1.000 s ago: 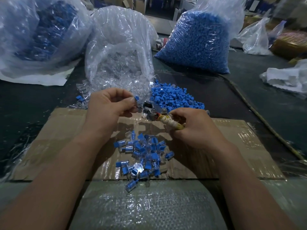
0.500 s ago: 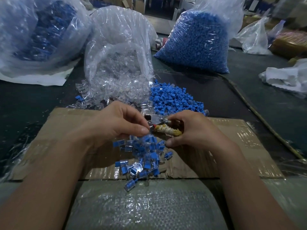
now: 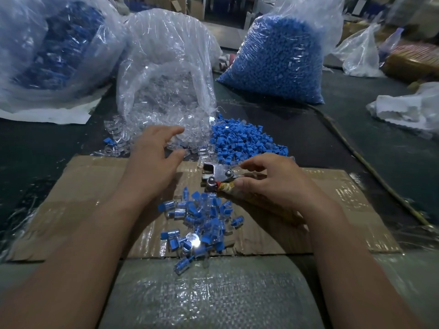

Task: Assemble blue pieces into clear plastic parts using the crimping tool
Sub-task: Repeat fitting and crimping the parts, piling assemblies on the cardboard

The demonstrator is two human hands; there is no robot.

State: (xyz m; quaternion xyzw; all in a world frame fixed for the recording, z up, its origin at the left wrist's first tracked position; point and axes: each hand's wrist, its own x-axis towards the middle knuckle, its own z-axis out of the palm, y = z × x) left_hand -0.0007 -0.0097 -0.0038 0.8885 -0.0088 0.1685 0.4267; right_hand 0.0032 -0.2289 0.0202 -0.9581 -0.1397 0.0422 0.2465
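**Right hand on the crimper, left hand loose at the clear parts**

Nearest lies a woven plastic sack, glossy and ribbed. Its far edge meets a flat cardboard sheet striped with shiny tape. On the cardboard's near middle sits one heap of assembled pieces, clear shells with blue inserts, too many to count. Bare cardboard spreads to either side.

Just beyond, the right hand grips the tape-bound handles of the single crimping tool, its metal head pointing left. The left hand, fingers spread and holding nothing, is at the near edge of the spilled clear plastic parts. Beside them lies a mound of loose blue pieces.

Behind, on the dark table, stand three filmy bags: the clear-parts bag, a blue-filled bag and a left bag.
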